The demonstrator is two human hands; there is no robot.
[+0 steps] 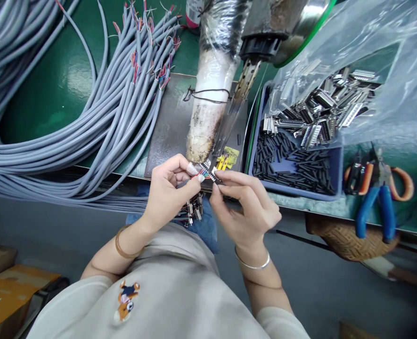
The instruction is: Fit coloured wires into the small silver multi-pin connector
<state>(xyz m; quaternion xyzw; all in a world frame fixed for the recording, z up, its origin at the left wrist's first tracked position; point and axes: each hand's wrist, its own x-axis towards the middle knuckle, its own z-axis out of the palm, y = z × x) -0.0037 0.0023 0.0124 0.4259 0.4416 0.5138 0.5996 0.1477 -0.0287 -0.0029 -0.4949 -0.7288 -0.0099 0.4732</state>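
Note:
My left hand pinches the coloured wire ends of a cable just below the tip of a wrapped soldering tool. My right hand holds a small metal connector against those wires, fingers closed around it. Both hands meet at the front edge of the green bench, over a dark metal plate. Several finished connectors hang below my left hand over my lap.
A thick bundle of grey cables with stripped coloured ends covers the left bench. A blue tray holds black sleeves and metal connector shells under a clear plastic bag. Blue- and orange-handled pliers lie at right. Cardboard boxes sit on the floor.

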